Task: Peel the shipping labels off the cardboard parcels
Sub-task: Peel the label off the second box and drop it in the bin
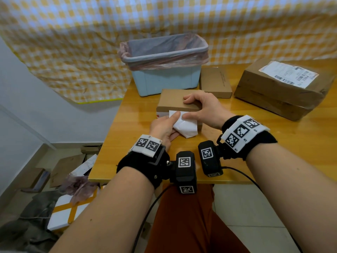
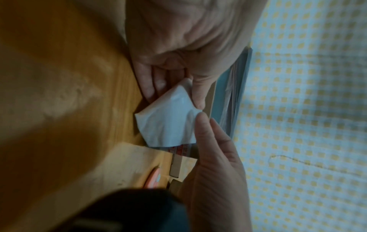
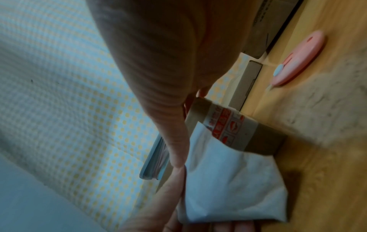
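Left hand pinches the half-peeled label; right hand grips the parcel. A jerk toward 6 o'clock could tear it.

Your open path runs along the bare table near the front edge — right of the small parcel. Behind it the lined bin blocks you; a flat box and the large parcel wall off the far right.

Yellow-checked cloth backdrop, wooden table — tiled floor
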